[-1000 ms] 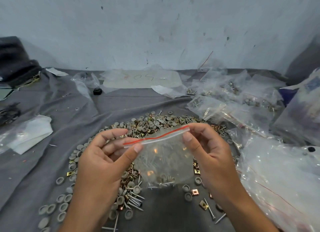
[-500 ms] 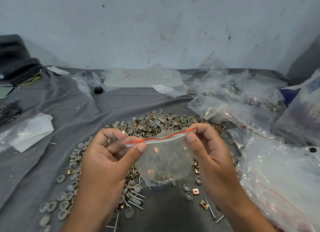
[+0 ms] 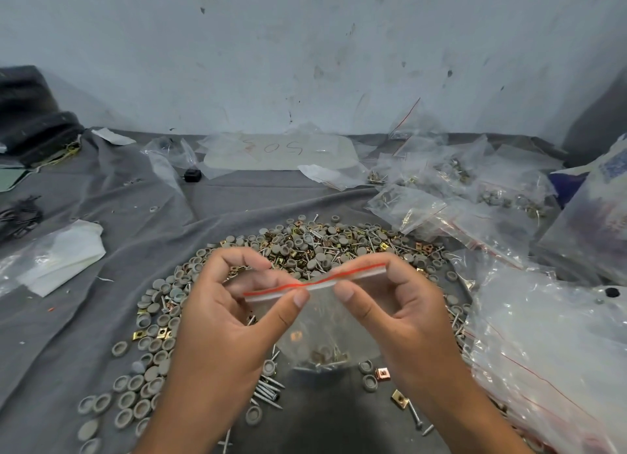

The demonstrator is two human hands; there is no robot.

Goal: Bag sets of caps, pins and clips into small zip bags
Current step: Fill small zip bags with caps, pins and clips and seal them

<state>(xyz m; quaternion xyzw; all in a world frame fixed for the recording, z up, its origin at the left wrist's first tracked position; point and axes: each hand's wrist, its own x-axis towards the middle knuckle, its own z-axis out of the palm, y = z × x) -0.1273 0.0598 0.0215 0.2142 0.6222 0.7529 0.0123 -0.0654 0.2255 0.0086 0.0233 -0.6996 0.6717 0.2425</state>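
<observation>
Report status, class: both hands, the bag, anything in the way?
Left hand and right hand pinch the zip bag at its red strip. Parts inside, at the bottom. Nothing in the way.

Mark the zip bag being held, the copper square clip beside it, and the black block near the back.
zip bag (image 3: 325,331), head view, clear body below the red strip
copper square clip (image 3: 382,373), head view, its top face
black block (image 3: 192,174), head view, its front face

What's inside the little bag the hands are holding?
At the bottom of the small zip bag lie a few pins, a grey cap and a copper-coloured clip. The plastic blurs them, so they cannot be counted. Both hands, left hand and right hand, pinch its red-striped top.
</observation>
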